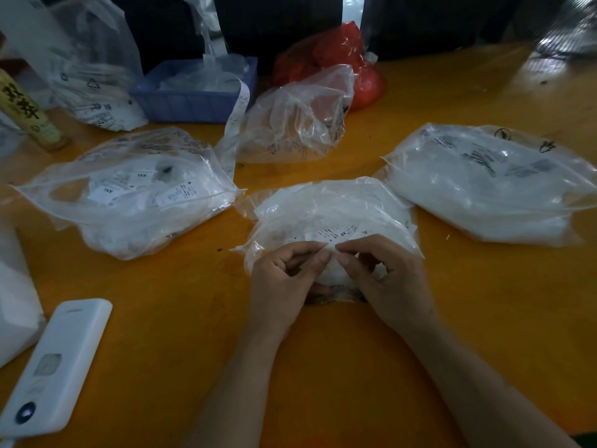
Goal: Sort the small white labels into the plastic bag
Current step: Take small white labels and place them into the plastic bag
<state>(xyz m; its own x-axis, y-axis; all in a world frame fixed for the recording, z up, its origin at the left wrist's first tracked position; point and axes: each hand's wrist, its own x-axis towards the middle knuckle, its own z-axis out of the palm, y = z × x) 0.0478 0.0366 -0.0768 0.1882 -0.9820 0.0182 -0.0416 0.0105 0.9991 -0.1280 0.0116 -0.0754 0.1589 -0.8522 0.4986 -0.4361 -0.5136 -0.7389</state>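
Pinching at the near edge of the middle plastic bag (329, 211), we have both hands together over it: left hand (284, 279) with fingers curled, thumb and forefinger closed on the film or a small white label (326, 236) at the mouth; right hand (381, 279) likewise curled and nipping the same spot. Which of the two, film or label, sits between the fingertips we cannot tell.

Risks, as we judge them: size marks read XS and XL side by side in this bag, so a label could go into the wrong lot; thin film may tear or slip; loose labels could spill onto the orange tabletop (484, 318).

Containers, left to right:
- Left bag (129, 195), clear, holding labels marked XXL.
- Blue basket (193, 98), with clear bags and a paper strip hanging out.
- Rear clear bag (297, 118), crumpled, contents unclear.
- Red bag (365, 79), knotted.
- Right bag (484, 195), packed with white labels.
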